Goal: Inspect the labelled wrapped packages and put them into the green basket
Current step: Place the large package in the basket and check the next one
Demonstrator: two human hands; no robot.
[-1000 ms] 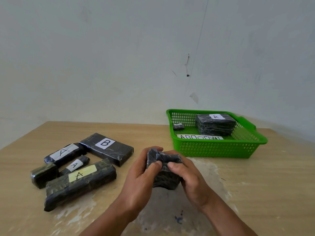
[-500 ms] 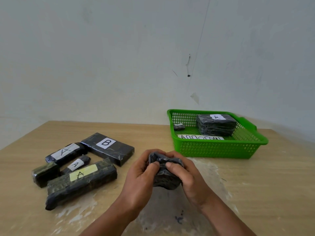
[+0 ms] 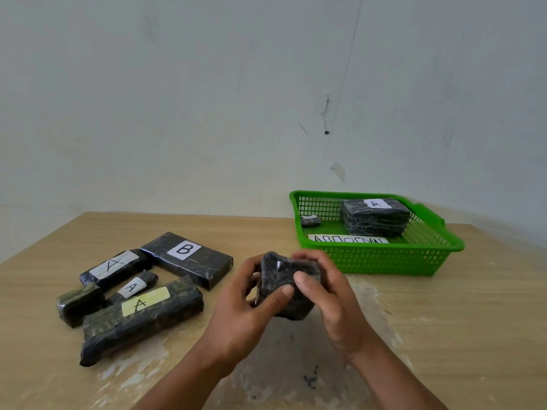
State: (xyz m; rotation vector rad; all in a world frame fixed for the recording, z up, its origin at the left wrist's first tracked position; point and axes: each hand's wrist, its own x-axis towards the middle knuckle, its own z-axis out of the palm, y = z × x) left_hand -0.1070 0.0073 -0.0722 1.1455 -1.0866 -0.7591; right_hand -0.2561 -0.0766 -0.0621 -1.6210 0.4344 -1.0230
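Both hands, left (image 3: 236,303) & right (image 3: 331,300), clasp 1 package (image 3: 285,287) above table, near-left of basket (image 3: 381,258); no label visible; basket lies fwd-right of pkg, right hand nearer

A pale, off-white wall (image 3: 177,99) fills the upper half of the view, scuffed and faintly stained. A thin dark crack (image 3: 346,69) runs down it from the top, ending near a small dark spot (image 3: 326,132). Below stands a light wooden desk (image 3: 473,321), its far edge meeting the wall. Whitish worn patches (image 3: 142,368) mark the desk's near edge. The light is soft and even.
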